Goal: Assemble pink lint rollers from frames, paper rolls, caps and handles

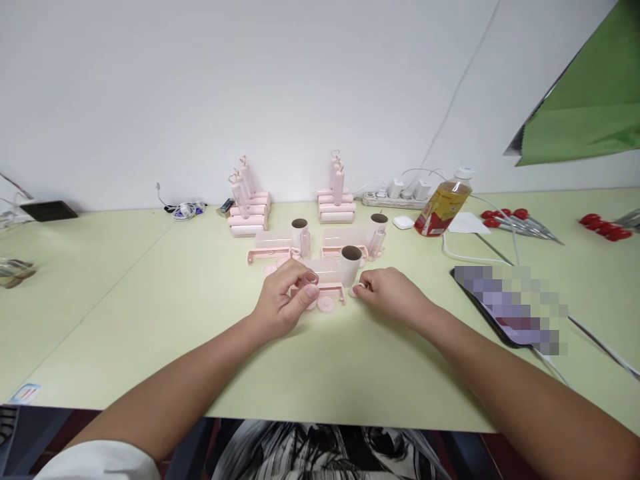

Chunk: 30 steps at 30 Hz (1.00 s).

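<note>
Now I have the left hand point(283, 300) curled around a clear tube point(311, 277) over the middle of the table point(300, 373), maybe by its sides so its round mouth is free. That mouth points up, so I think its long way runs up and down, but fingers hide most of it. With the right hand point(393, 290) I pinch a small pink disc point(354, 292) near the standing white roll point(349, 272), perhaps because it is thin.

Drink btl point(439, 209) nr pwr strip point(405, 203) — red-handled tools point(525, 227) to R, phone point(505, 307) in front — green sheet point(583, 100) up top R.
</note>
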Tool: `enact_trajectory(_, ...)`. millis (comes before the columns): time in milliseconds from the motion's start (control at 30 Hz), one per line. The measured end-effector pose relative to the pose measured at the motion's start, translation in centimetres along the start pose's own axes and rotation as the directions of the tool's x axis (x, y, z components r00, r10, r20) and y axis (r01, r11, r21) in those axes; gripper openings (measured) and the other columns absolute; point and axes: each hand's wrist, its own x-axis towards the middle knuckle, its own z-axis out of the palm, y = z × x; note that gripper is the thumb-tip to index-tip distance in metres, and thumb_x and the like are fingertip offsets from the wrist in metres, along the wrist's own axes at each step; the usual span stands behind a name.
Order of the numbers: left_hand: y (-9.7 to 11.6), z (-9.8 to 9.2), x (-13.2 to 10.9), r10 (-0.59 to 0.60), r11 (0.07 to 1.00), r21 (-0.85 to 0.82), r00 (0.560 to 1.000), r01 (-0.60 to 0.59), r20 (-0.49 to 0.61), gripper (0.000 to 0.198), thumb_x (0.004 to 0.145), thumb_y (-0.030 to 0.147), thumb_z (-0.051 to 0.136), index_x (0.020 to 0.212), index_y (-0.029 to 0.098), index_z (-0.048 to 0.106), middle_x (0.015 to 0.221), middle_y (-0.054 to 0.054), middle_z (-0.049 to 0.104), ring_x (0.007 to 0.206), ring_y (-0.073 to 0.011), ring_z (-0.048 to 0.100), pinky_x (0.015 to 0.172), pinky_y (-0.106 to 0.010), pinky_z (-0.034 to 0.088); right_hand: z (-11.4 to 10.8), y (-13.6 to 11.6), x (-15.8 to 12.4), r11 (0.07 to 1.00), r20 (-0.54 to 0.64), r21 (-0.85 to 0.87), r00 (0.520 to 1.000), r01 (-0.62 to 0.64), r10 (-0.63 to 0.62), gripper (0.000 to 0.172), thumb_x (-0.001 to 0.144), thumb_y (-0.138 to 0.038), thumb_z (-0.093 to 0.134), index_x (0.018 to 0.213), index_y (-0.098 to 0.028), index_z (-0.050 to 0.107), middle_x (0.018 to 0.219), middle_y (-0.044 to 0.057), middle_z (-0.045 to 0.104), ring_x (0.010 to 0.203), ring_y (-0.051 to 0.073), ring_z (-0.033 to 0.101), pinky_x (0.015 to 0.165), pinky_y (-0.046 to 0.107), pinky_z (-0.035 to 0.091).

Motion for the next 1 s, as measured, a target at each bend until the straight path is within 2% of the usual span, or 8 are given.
enact_trajectory(267,-0.4,-0.1,-0.3,-0.024,1.000,-0.017,0.995,0.022,-0.092,0.025,0.084,0.043,0.061,0.091,0.019,0.061,0.065,0.003,0.055,0.056,-0.0098,0.048,0.053,-0.023,0.040,-0.2,0.6,1.2,0.998,-0.055,-0.023,0.997,-0.056,0.055,0.025,0.087,-0.039,0.052,0.081,-0.018,0.065,0.074,0.008,0.067,0.064,0.019,0.057,0.052,0.027,0.027)
enact_trajectory(433,-0.2,0.3,-0.1,-0.276,0.904,-0.349,0.961,0.248,-0.032,0.030,0.082,0.042,0.065,0.095,0.019,0.051,0.073,0.001,0.061,0.055,-0.0099,0.057,0.051,-0.023,0.046,-1.8,1.2,-0.4,0.976,-0.161,0.217,0.986,-0.003,0.039,0.038,0.081,-0.044,0.061,0.109,-0.019,0.064,0.068,0.002,0.066,0.062,0.018,0.057,0.053,0.027,0.034)
enact_trajectory(500,0.0,0.7,0.0,-0.357,0.796,-0.497,0.931,0.345,0.075,0.034,0.081,0.044,0.066,0.096,0.020,0.046,0.069,0.001,0.062,0.054,-0.0119,0.060,0.050,-0.024,0.047,-1.9,0.7,-1.1,0.872,-0.179,0.470,0.982,0.136,-0.057,0.041,0.079,-0.043,0.065,0.113,-0.020,0.060,0.070,0.001,0.063,0.060,0.016,0.056,0.053,0.027,0.039)
enact_trajectory(567,0.2,1.3,-0.2,-0.379,0.731,-0.557,0.913,0.395,0.150,0.037,0.081,0.044,0.067,0.098,0.020,0.044,0.069,0.001,0.063,0.057,-0.0138,0.064,0.049,-0.024,0.048,-1.7,-0.1,-1.6,0.637,-0.183,0.734,0.972,0.234,-0.146,0.049,0.076,-0.045,0.069,0.115,-0.020,0.056,0.076,0.001,0.063,0.059,0.014,0.056,0.052,0.028,0.045)
enact_trajectory(633,0.3,2.0,-0.5,-0.366,0.721,-0.556,0.909,0.413,0.200,0.037,0.081,0.043,0.068,0.098,0.020,0.044,0.073,-0.001,0.065,0.061,-0.0139,0.065,0.049,-0.022,0.048,-1.2,-1.1,-1.9,0.434,-0.219,0.863,0.965,0.260,-0.143,0.048,0.072,-0.049,0.072,0.107,-0.020,0.057,0.077,0.001,0.060,0.056,0.014,0.055,0.049,0.030,0.048)
enact_trajectory(700,0.3,2.5,-0.9,-0.332,0.744,-0.527,0.912,0.411,0.243,0.036,0.082,0.043,0.068,0.098,0.020,0.046,0.081,-0.003,0.067,0.065,-0.0135,0.065,0.052,-0.023,0.049,-0.9,-1.8,-2.0,0.366,-0.273,0.885,0.957,0.288,-0.093,0.043,0.071,-0.052,0.073,0.096,-0.021,0.058,0.072,0.000,0.057,0.052,0.013,0.054,0.046,0.030,0.048)
enact_trajectory(867,-0.3,2.3,-0.9,-0.249,0.908,-0.275,0.936,0.315,0.250,0.032,0.086,0.040,0.063,0.109,0.020,0.052,0.083,-0.003,0.069,0.071,-0.0144,0.066,0.066,-0.028,0.052,-0.9,-1.8,-2.4,0.432,-0.450,0.809,0.893,0.400,0.015,0.035,0.075,-0.051,0.070,0.089,-0.021,0.058,0.076,0.002,0.061,0.056,0.015,0.058,0.052,0.034,0.052)
enact_trajectory(1000,-1.0,0.8,-0.5,-0.132,0.991,-0.004,0.981,0.134,0.141,0.023,0.089,0.034,0.056,0.107,0.020,0.059,0.083,-0.003,0.068,0.063,-0.0106,0.060,0.058,-0.023,0.046,-0.9,-0.8,-2.1,0.652,-0.596,0.647,0.795,0.395,0.110,0.025,0.078,-0.041,0.069,0.088,-0.021,0.059,0.073,0.002,0.063,0.061,0.017,0.060,0.058,0.032,0.051)
